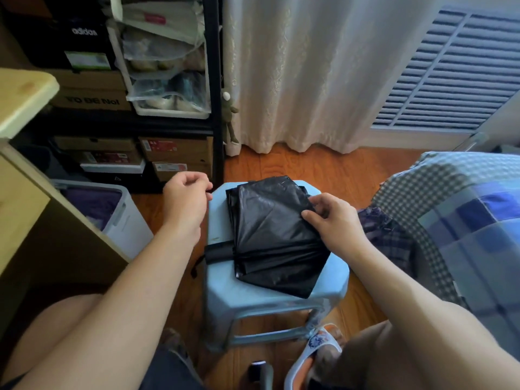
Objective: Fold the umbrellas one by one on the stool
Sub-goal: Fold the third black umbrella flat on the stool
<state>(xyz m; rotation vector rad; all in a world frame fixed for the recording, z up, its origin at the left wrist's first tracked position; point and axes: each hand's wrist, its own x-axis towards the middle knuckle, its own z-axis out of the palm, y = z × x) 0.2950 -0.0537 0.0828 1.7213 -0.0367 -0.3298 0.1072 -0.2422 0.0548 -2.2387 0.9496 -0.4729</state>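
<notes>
- Closest to us, by the person's knees, a small dark thing with a pale tip point(257, 371) sits low on the floor. It is cut off by the edge, so I cannot tell what it is.
- The light blue plastic stool point(222, 220) stands between the person's legs, and the black folding umbrella with thin shiny cloth point(271, 235) lies on top of it.
- The right hand point(333, 218) pinches the right edge of the black cloth between thumb and fingers.
- The left hand point(187, 195) floats in the air just left of the stool. Its fingers are loosely curled and it holds nothing.
- The cloth looks soft, light and slippery, so it will likely slide and puff open again if nobody holds it.
- The stiff parts inside are hidden under the cloth. They would give a firmer hold than the cloth alone.
- The black strap end point(218, 253) sticks out over the left side of the stool. It looks like a good place to grab for wrapping.
- Just right of the stool lies a dark purple checked bundle of cloth point(385, 232). It may be another umbrella, but it is partly hidden and hard to make out.
- Beyond that is a bed with a blue checked blanket point(464, 220).
- Far back stands a black shelf with shoe boxes point(174, 153), a bit blurry.
</notes>
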